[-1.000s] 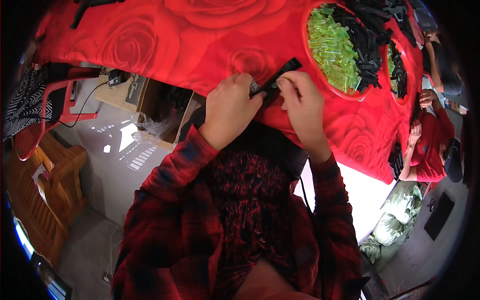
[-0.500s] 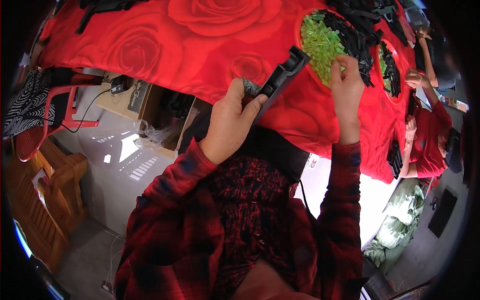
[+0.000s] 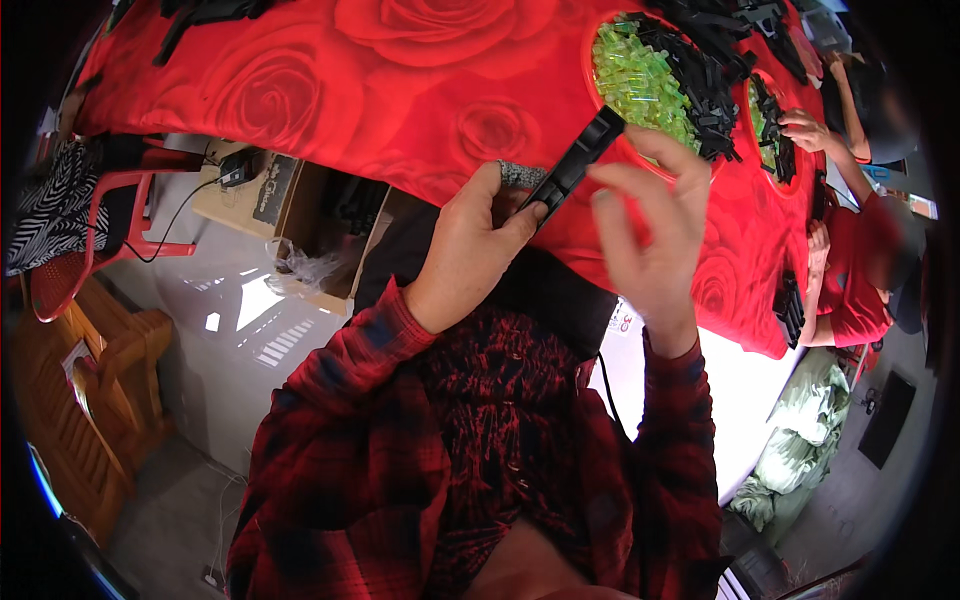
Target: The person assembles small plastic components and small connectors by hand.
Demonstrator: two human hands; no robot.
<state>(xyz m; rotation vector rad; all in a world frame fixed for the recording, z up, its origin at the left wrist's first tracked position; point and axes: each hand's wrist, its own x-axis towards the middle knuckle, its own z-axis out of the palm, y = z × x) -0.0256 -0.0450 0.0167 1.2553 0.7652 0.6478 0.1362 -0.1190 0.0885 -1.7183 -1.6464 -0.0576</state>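
Note:
My left hand [image 3: 470,240] is closed around the lower end of a long black plastic channel-shaped part [image 3: 578,150], which tilts up to the right. A grey speckled covering [image 3: 520,175] shows at its index finger. My right hand [image 3: 660,225] is beside the upper half of the part, its fingers blurred by motion; whether anything is between them cannot be seen. Just beyond is a red-rimmed round tray [image 3: 594,75], holding translucent green pieces [image 3: 640,80] and small black parts [image 3: 705,95].
A second red tray [image 3: 790,185] lies to the right, near another person's hand [image 3: 805,130]. Black plastic pieces [image 3: 195,20] sit at the far edge of the rose-print tablecloth [image 3: 400,110]. An open cardboard box [image 3: 310,215] and a red chair [image 3: 120,195] stand at left.
My right hand has come back from the green pieces in the tray to the black part, moving left and nearer. The part has shifted slightly in my left hand's hold.

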